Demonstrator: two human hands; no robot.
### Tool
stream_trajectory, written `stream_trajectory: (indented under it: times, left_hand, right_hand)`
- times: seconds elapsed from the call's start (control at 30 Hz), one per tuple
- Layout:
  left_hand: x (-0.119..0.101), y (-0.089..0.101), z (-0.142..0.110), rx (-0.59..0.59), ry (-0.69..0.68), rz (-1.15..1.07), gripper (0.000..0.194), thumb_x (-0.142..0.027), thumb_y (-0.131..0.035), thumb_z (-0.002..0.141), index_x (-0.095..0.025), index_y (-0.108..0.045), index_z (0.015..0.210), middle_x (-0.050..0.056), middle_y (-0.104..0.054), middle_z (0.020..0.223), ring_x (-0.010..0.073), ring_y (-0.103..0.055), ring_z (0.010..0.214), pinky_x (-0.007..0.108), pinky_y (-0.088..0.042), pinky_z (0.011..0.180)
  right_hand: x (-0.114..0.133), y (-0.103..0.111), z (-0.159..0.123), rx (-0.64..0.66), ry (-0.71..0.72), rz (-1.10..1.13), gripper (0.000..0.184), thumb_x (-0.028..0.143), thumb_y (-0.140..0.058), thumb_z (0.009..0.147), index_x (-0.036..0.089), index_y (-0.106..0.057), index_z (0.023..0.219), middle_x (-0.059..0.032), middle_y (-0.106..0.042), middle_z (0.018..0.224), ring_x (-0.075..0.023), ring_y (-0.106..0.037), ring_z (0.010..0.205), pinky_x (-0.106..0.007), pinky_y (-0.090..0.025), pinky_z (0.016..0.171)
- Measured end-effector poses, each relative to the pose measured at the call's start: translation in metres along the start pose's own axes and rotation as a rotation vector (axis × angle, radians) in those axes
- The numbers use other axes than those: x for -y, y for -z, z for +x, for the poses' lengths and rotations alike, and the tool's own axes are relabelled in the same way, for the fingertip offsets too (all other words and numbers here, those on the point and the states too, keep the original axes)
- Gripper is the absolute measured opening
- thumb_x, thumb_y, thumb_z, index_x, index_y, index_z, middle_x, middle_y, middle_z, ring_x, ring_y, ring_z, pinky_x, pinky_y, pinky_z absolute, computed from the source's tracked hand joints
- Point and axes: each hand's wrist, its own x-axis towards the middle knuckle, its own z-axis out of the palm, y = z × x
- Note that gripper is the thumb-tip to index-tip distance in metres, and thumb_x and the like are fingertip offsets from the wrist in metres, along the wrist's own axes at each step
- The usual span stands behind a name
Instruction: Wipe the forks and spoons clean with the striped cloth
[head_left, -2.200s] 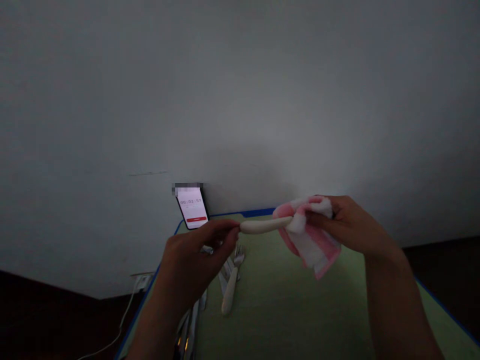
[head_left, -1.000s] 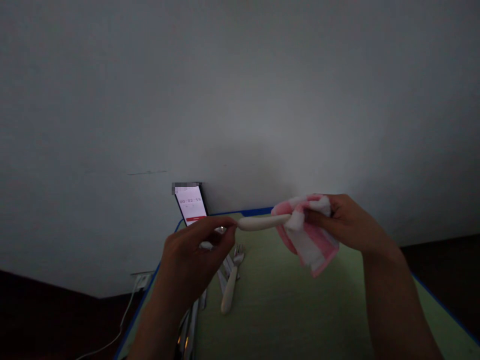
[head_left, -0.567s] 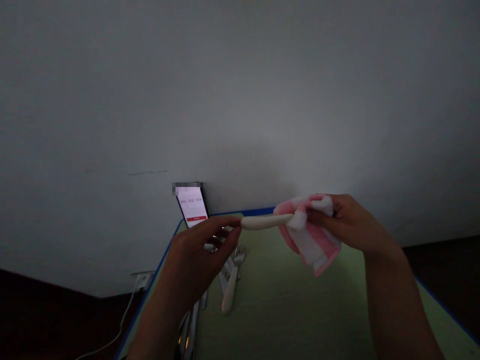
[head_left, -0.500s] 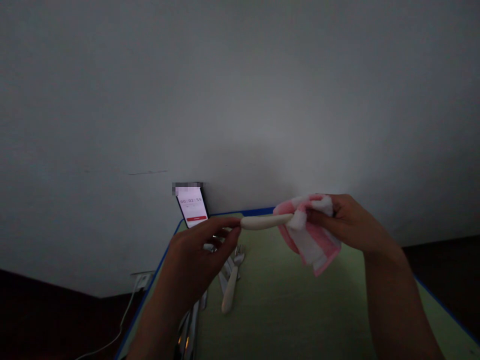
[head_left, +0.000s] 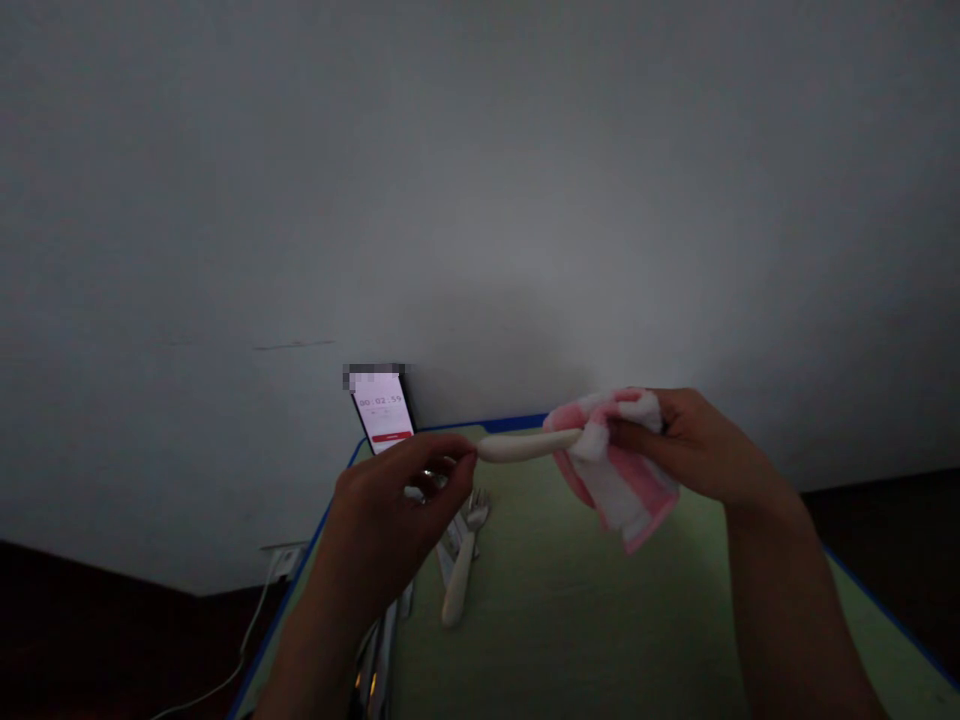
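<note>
In the head view, the left hand [head_left: 394, 510] is reaching in from the lower left, arching over, its thumb and fingers pinching one end of a pale handle [head_left: 521, 447]. The handle is hanging nearly level above the table [head_left: 585, 620]. The right hand [head_left: 701, 440] is pointing leftward, its fingers gripping a pink-and-white cloth [head_left: 630, 480] that is covering the handle's other end.

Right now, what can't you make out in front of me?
Head view: what the white handle ends in, covered by the cloth in your right hand.
Head view: parts of the cutlery, behind your left hand; some pieces run off the bottom edge.
Head view: the phone's small print, too tiny; its top strip, pixelated.
</note>
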Motion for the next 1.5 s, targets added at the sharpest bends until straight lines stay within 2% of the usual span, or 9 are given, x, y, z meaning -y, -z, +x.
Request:
stream_trajectory:
  times: [0.17,0.6,0.73,0.87,1.0,1.17,1.27,1.33,1.5]
  left_hand:
    - [-0.003,0.001,0.001,-0.011,-0.029,0.016,0.009,-0.023,-0.059,0.076,-0.020,-0.065,0.082,-0.002,-0.068,0.068,0.0096,-0.063,0.055,0.019,-0.052,0.052]
    - [-0.001,-0.001,0.003,0.013,0.007,-0.018,0.008,-0.024,-0.059,0.075,-0.019,-0.064,0.080,-0.002,-0.067,0.063,0.0107,-0.062,0.054,0.019,-0.051,0.051]
    - [0.000,0.000,0.001,0.154,0.050,-0.087,0.013,-0.029,-0.055,0.080,-0.019,-0.059,0.088,-0.001,-0.067,0.065,0.0113,-0.062,0.056,0.020,-0.050,0.052]
    - [-0.006,0.001,-0.001,0.371,0.018,-0.104,0.029,-0.035,-0.050,0.084,-0.020,-0.051,0.109,-0.001,-0.067,0.070,0.0103,-0.057,0.053,0.020,-0.044,0.049]
    - [-0.012,-0.006,-0.006,0.550,-0.041,0.012,0.026,-0.040,-0.040,0.088,-0.020,-0.057,0.082,-0.001,-0.062,0.065,0.0119,-0.055,0.056,0.022,-0.041,0.053]
    - [-0.021,-0.029,-0.013,0.579,-0.060,-0.112,0.030,-0.037,-0.031,0.092,-0.019,-0.052,0.082,0.001,-0.062,0.073,0.0117,-0.054,0.061,0.021,-0.039,0.052]
    - [-0.022,-0.040,-0.013,0.654,-0.060,-0.245,0.032,-0.034,-0.030,0.092,-0.018,-0.050,0.073,0.000,-0.058,0.065,0.0094,-0.050,0.055,0.020,-0.040,0.050]
    - [-0.019,-0.042,-0.012,0.652,-0.012,-0.241,0.035,-0.035,-0.028,0.092,-0.018,-0.050,0.071,-0.001,-0.056,0.063,0.0095,-0.049,0.054,0.019,-0.039,0.049]
    - [-0.009,-0.037,-0.008,0.675,0.043,-0.240,0.033,-0.038,-0.030,0.092,-0.017,-0.051,0.077,-0.001,-0.054,0.066,0.0098,-0.049,0.057,0.020,-0.040,0.051]
  right_hand:
    - [0.000,0.001,0.000,0.013,0.007,0.002,0.023,0.036,-0.053,0.082,0.022,-0.067,0.094,0.0002,-0.067,0.085,-0.0130,-0.059,0.071,-0.022,-0.044,0.061]
    - [0.002,0.000,-0.001,0.021,0.015,0.057,0.022,0.036,-0.054,0.081,0.022,-0.068,0.091,0.0005,-0.065,0.075,-0.0117,-0.058,0.065,-0.019,-0.041,0.053]
    - [0.002,0.000,-0.001,0.044,-0.024,0.094,0.026,0.036,-0.054,0.081,0.022,-0.067,0.098,-0.0008,-0.066,0.078,-0.0126,-0.058,0.066,-0.020,-0.042,0.053]
    - [0.005,-0.002,-0.002,0.038,-0.071,0.074,0.023,0.037,-0.058,0.077,0.019,-0.068,0.087,-0.0001,-0.064,0.071,-0.0111,-0.054,0.058,-0.019,-0.040,0.049]
    - [0.013,-0.017,0.003,-0.071,-0.033,0.070,0.019,0.037,-0.060,0.075,0.019,-0.067,0.076,0.0016,-0.062,0.066,-0.0103,-0.052,0.057,-0.019,-0.038,0.049]
    - [0.025,-0.068,0.015,-0.577,-0.050,0.451,0.030,0.045,-0.052,0.079,0.017,-0.056,0.069,0.0019,-0.050,0.058,-0.0081,-0.042,0.050,-0.019,-0.032,0.043]
    - [0.024,-0.096,0.021,-0.570,-0.129,0.721,0.033,0.048,-0.048,0.081,0.018,-0.050,0.068,0.0034,-0.041,0.054,-0.0076,-0.035,0.046,-0.019,-0.028,0.039]
    - [0.020,-0.105,0.025,-0.551,-0.139,0.824,0.028,0.046,-0.050,0.081,0.019,-0.052,0.077,0.0026,-0.046,0.061,-0.0083,-0.039,0.050,-0.019,-0.033,0.043]
    - [0.015,-0.094,0.029,-0.414,-0.108,0.951,0.026,0.037,-0.060,0.076,0.021,-0.056,0.096,-0.0004,-0.059,0.084,-0.0111,-0.053,0.070,-0.021,-0.046,0.063]
